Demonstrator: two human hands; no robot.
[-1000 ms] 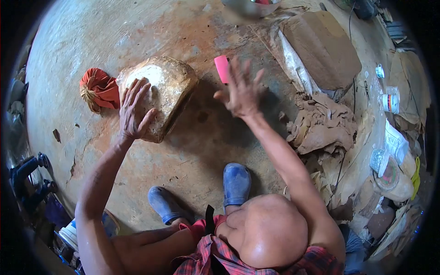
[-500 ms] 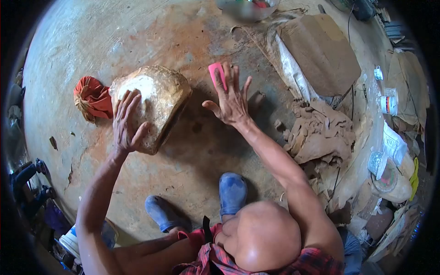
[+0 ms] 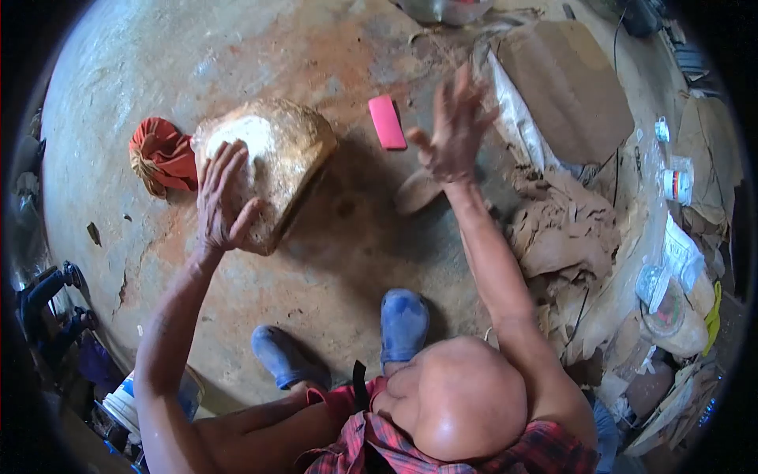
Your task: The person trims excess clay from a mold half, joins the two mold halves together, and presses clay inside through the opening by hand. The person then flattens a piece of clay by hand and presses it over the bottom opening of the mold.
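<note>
My left hand [image 3: 223, 201] rests flat, fingers spread, on a large stone-like block [image 3: 288, 150] with a white top and brown sides. Beside the block's left edge lies a gathered red cloth [image 3: 170, 154]. A flat pink rectangular piece [image 3: 386, 122] lies on the floor to the right of the block. Further right, my right hand [image 3: 455, 134] is raised with its fingers apart and nothing visible in them; motion blurs it. Just below that hand sits a brown lump [image 3: 417, 193], partly hidden by the wrist.
A wide brown slab [image 3: 564, 91] lies on sheeting at upper right, above a heap of soft clay-like scraps [image 3: 564, 225]. Tubs [image 3: 677, 186] and bags line the right side. A bowl [image 3: 446, 9] is at the top edge. My feet wear blue clogs [image 3: 403, 324].
My right hand has let go of the pink piece, which now lies on the floor, and has moved right. My left hand stays on the block. The view has shifted slightly.
</note>
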